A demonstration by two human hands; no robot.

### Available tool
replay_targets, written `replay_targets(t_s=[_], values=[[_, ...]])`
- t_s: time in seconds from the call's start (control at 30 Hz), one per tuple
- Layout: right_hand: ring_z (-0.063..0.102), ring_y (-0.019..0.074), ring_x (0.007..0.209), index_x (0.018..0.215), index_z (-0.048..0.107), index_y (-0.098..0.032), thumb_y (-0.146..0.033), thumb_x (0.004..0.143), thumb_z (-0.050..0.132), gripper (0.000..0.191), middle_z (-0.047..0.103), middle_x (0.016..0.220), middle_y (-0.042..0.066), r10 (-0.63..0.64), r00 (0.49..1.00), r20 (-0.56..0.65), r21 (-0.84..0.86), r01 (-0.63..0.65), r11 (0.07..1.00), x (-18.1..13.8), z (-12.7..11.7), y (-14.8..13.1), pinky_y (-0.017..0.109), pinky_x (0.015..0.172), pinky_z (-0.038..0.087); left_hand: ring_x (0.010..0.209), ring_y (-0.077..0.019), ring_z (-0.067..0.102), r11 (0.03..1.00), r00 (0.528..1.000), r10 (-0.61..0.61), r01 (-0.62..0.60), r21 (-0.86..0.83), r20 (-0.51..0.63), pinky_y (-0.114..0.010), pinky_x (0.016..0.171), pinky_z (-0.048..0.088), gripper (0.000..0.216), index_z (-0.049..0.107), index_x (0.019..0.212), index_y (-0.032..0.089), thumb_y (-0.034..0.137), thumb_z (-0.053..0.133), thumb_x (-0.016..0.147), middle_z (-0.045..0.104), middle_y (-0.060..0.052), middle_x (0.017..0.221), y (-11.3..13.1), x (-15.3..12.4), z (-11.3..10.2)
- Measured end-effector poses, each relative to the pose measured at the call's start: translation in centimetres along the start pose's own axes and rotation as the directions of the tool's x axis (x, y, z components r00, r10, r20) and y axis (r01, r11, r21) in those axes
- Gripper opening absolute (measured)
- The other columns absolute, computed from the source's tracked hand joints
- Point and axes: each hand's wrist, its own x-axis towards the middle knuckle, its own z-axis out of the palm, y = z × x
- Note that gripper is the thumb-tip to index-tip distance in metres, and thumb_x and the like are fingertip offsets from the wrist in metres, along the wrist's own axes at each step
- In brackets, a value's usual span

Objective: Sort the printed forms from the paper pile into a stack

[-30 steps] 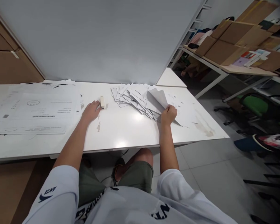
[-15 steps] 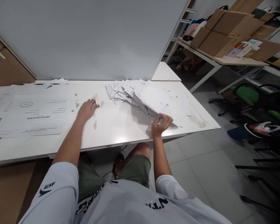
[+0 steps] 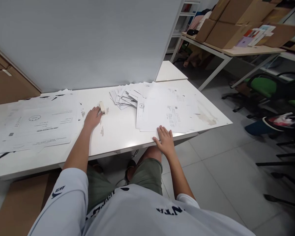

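The left hand [image 3: 92, 118] lies palm down on the white table [image 3: 118, 136], its fingers stretched out and only slightly apart, wrapped around nothing. Their tips come right up to a small cream block [image 3: 102, 108] shaped like a stapler; whether they actually press against its side cannot be told. The right hand [image 3: 166, 141] is at the table's near edge, palm down, with the fingers extended and a little spread and the thumb pointing off to the side. Its fingertips rest on the near edge of the printed sheets [image 3: 154, 109], which lie flat on the right part of the table, and nothing is pinched between finger and thumb. The sheets overlap a messy pile of paper pieces [image 3: 124, 97], whose loose corners fan out toward the cream block. On the left of the table, well apart from the sheets, is a broad spread of printed papers [image 3: 50, 129], with the left forearm beside it. A grey panel [image 3: 95, 42] stands along the table's far edge, and a cardboard box [image 3: 13, 87] sits behind the papers on the left. To the right, beyond the table, a blue bin [image 3: 258, 127] stands on the floor near a green chair [image 3: 263, 87].
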Motion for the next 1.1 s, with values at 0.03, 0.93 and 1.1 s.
replay_targets(t_s=[0.03,0.93,1.1], values=[[0.045,0.0312,0.136,0.139,0.050,-0.017,-0.043,0.097,0.045,0.050,0.053,0.144,0.016,-0.034,0.999,-0.038,0.008,0.034,0.999,-0.8,-0.1,-0.3,0.058,0.115,0.028,0.148,-0.0248,0.030,1.000,1.000,-0.002,0.002,-0.001,0.000,-0.040,0.122,0.019,0.057,0.044,0.147,0.010,0.033,0.033,0.096,0.041,-0.012,0.157,0.0,0.0,0.0],[0.052,0.0216,0.088,0.080,0.056,-0.022,-0.007,0.087,0.050,0.017,0.059,0.089,0.007,-0.289,0.933,-0.216,0.146,0.324,0.935,-6.1,-2.0,-10.6,0.038,0.083,0.044,0.131,-0.0301,0.045,0.888,0.879,0.426,-0.451,0.089,0.215,-0.045,0.106,0.039,0.042,0.058,0.131,0.017,0.031,0.043,0.094,0.052,-0.013,0.144,14.7,-3.0,3.0],[0.049,0.0215,0.086,0.079,0.056,-0.021,-0.006,0.087,0.049,0.018,0.057,0.085,0.006,-0.209,0.956,-0.206,0.175,0.246,0.953,-7.7,-2.0,-11.8,0.038,0.086,0.043,0.121,-0.0324,0.048,0.962,0.959,0.240,-0.256,0.098,0.151,-0.046,0.100,0.040,0.032,0.060,0.120,0.018,0.030,0.048,0.094,0.057,-0.016,0.127,16.7,-2.8,3.6]])
